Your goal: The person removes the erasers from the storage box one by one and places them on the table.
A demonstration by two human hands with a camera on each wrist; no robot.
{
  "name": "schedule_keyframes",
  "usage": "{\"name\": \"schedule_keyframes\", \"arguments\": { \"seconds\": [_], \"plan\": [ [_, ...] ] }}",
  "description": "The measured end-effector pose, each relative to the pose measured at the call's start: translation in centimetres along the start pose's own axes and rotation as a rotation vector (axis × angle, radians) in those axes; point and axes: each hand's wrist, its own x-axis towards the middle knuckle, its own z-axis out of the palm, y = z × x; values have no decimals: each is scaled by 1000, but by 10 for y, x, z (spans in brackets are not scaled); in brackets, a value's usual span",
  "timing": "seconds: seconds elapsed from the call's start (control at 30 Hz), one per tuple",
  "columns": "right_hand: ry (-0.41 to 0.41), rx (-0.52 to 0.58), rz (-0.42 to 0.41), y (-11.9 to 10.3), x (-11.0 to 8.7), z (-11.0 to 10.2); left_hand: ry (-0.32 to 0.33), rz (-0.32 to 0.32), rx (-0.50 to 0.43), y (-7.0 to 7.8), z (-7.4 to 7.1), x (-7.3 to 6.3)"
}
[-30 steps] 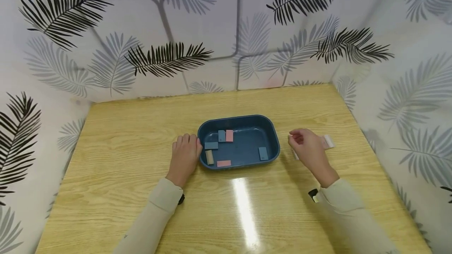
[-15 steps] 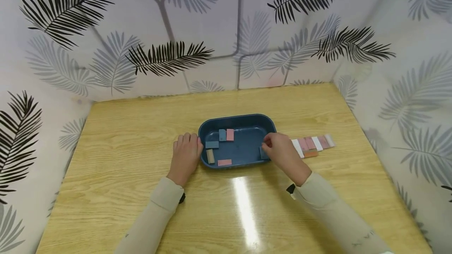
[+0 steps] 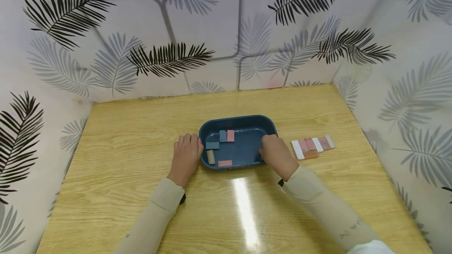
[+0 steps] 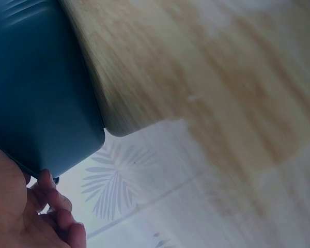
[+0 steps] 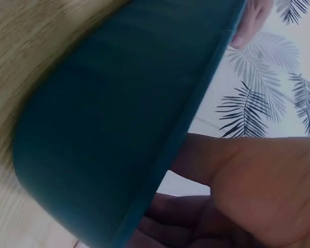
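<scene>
Left hand (image 3: pixel 186 152): gripping left end of blue tray (image 3: pixel 245 150)
Right hand (image 3: pixel 278 155): over right end, fingertips hidden inside; cannot tell whether pinching

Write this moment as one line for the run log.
left hand: grips blue tray; right hand: over tray, hold hidden; blocks: inside

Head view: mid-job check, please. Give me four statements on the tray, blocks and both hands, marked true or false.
1. The left hand touches the dark blue tray at its left end. True.
2. The right hand is at that left end too. False: it is over the right end.
3. The tan block lies inside the tray. True.
4. The orange block is in the tray. False: it lies on the table, right of the tray.
</scene>
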Motion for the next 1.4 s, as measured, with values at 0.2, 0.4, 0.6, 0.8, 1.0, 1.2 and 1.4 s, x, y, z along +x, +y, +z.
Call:
{"name": "schedule_keyframes", "arguments": {
  "seconds": [0.2, 0.4, 0.6, 0.8, 1.0, 1.2, 1.4],
  "plan": [
    [-47, -114, 5, -6, 1, 7, -13, -7, -4, 0, 0, 0],
    [-74, -146, 28, -8, 5, 11, -9, -1, -7, 1, 0, 0],
    [-94, -123, 46, -5, 11, 13, 12, 10, -4, 0, -1, 0],
    [-71, -130, 67, -3, 13, 17, -4, -5, -15, 0, 0, 0],
    [-56, -118, 62, 0, 13, 20, -12, -7, -18, 0, 0, 0],
    [-8, -90, 23, 5, 14, 22, 0, 0, -17, 2, -1, 0],
    [-5, -58, 24, 8, 17, 24, -3, -7, -24, 3, -3, 0]
  ]
}}
